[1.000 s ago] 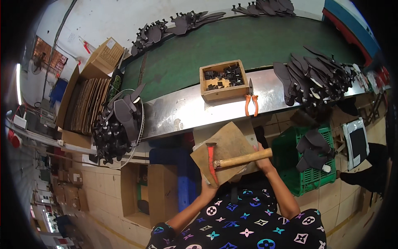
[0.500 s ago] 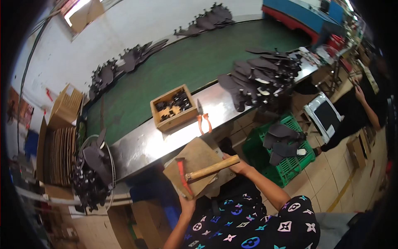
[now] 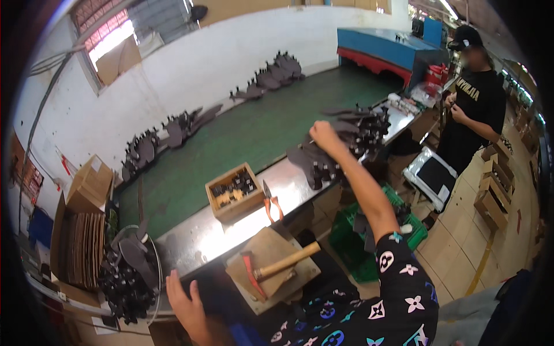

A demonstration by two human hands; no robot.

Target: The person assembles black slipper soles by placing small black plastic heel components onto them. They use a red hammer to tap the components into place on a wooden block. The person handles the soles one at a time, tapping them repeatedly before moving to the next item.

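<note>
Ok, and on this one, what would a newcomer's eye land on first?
Probably the red-headed hammer, lying across a tan pad at the lower middle. Next, the right hand, at the pile of dark soles right of centre, while the left hand is spread open near the wire basket at lower left. Beyond them runs a long green surface.

And the hammer (image 3: 285, 260) lies across the board (image 3: 271, 245), just before the counter (image 3: 182, 242); on that, the parts box (image 3: 239, 210), pliers (image 3: 271, 207) immediately right, shoe soles (image 3: 309, 162) farther right, conveyor belt (image 3: 242, 124) behind, basket (image 3: 159, 271) at the left end!
</note>
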